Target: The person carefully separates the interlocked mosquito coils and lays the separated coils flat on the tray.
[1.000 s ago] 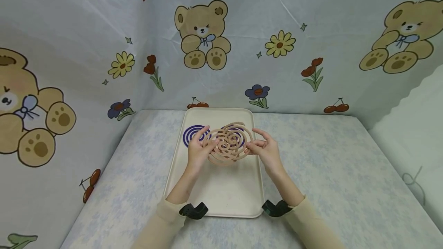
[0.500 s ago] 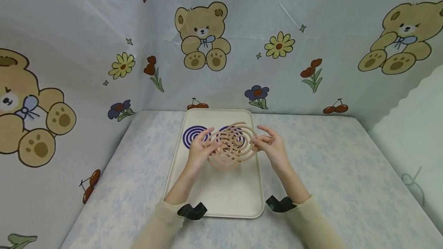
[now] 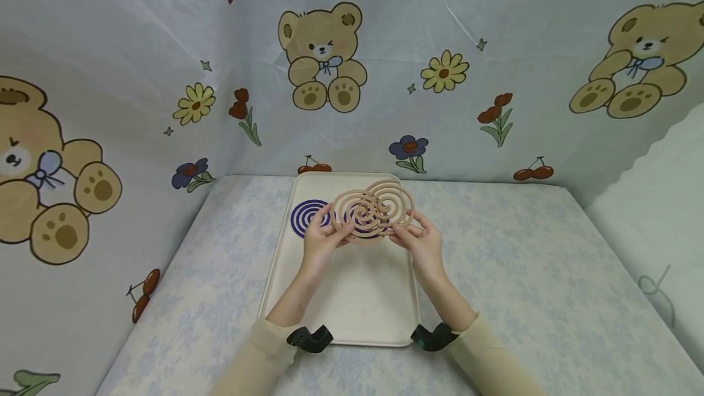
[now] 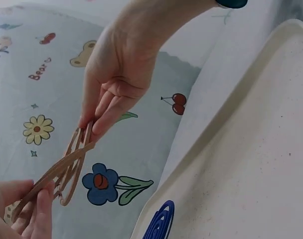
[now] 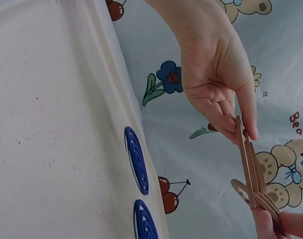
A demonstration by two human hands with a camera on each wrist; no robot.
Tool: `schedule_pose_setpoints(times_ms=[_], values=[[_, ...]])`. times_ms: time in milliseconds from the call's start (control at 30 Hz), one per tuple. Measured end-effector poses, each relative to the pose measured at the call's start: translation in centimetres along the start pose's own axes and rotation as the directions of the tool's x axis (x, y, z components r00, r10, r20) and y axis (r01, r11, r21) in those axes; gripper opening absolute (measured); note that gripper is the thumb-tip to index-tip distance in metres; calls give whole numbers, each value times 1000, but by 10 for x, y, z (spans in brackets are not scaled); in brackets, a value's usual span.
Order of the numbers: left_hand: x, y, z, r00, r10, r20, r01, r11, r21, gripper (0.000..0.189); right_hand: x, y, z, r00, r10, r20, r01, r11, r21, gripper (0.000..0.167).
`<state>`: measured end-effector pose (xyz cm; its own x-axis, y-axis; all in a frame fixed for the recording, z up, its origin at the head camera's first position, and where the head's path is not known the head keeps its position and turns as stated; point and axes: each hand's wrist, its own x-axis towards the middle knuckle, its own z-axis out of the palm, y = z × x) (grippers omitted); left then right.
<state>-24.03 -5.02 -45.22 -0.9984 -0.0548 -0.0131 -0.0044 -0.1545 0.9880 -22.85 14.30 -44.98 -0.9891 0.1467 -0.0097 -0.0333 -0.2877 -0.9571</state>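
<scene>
Tan spiral coils, apparently mosquito coils (image 3: 364, 214), are held up above the tray, overlapping and partly threaded through one another. My left hand (image 3: 319, 246) pinches their left edge between thumb and fingers. Opposite it, my right hand (image 3: 425, 248) pinches the right edge. Seen nearly edge-on in the right wrist view, the tan coils (image 5: 251, 167) show several thin layers close together. Two blue coils lie on the cream tray (image 3: 363, 316); the left blue coil (image 3: 301, 219) is mostly visible, while the right blue coil (image 5: 145, 221) is partly hidden behind the tan ones in the head view.
The tray lies on a pale blue mottled table (image 3: 511, 274). A cloth (image 3: 396, 29) printed with bears and flowers hangs behind it and along the left side. Each wrist carries a black strap device (image 3: 310, 339). A thin cord (image 3: 654, 286) is at the far right.
The tan coils have risen and tipped to face the head camera more. My right hand first shifted right, then came back left; the left hand moved slightly. The blue coils have not moved.
</scene>
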Motion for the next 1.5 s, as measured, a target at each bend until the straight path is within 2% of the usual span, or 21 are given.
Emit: schedule_pose_setpoints(times_ms=[133, 267, 433, 567, 700, 833, 967, 1100, 1233, 1333, 1500], values=[[-1, -3, 0, 998, 57, -20, -56, 998, 30, 68, -1, 0, 1, 1000, 0, -11, 0, 1000, 29, 44], [-2, -2, -1, 998, 69, -10, -68, 997, 43, 69, 0, -1, 0, 1000, 2, -25, -1, 1000, 17, 47], [-2, 2, -2, 996, 79, 40, -80, 996, 32, 70, 0, -3, -2, 999, -1, -41, 1, 1000, 13, 50], [0, 6, -6, 994, 82, 75, -84, 996, 22, 69, 2, -8, -9, 999, -39, -38, 39, 999, -7, 52], [2, 11, -14, 986, 77, 145, -77, 997, 0, 68, 6, -16, -18, 995, -92, -42, 90, 995, -34, 48], [4, 15, -20, 977, 50, 206, -51, 999, 0, 67, 9, -22, -24, 996, -86, -24, 85, 996, -41, 48], [7, 16, -22, 983, 15, 180, -21, 999, 31, 64, 11, -24, -26, 997, -77, -12, 76, 996, -35, 48], [9, 14, -22, 996, 6, 84, -8, 1000, 26, 60, 11, -25, -25, 997, -79, -12, 79, 997, -25, 48], [9, 14, -21, 1000, 13, 8, -13, 1000, -20, 56, 12, -25, -24, 998, -57, -16, 57, 998, -23, 48], [10, 15, -23, 1000, 27, -7, -27, 999, -19, 54, 13, -26, -26, 1000, -13, -27, 12, 999, -29, 47], [12, 19, -30, 999, 31, 35, -32, 999, 42, 56, 16, -29, -32, 1000, 22, -18, -23, 998, -60, 44]])
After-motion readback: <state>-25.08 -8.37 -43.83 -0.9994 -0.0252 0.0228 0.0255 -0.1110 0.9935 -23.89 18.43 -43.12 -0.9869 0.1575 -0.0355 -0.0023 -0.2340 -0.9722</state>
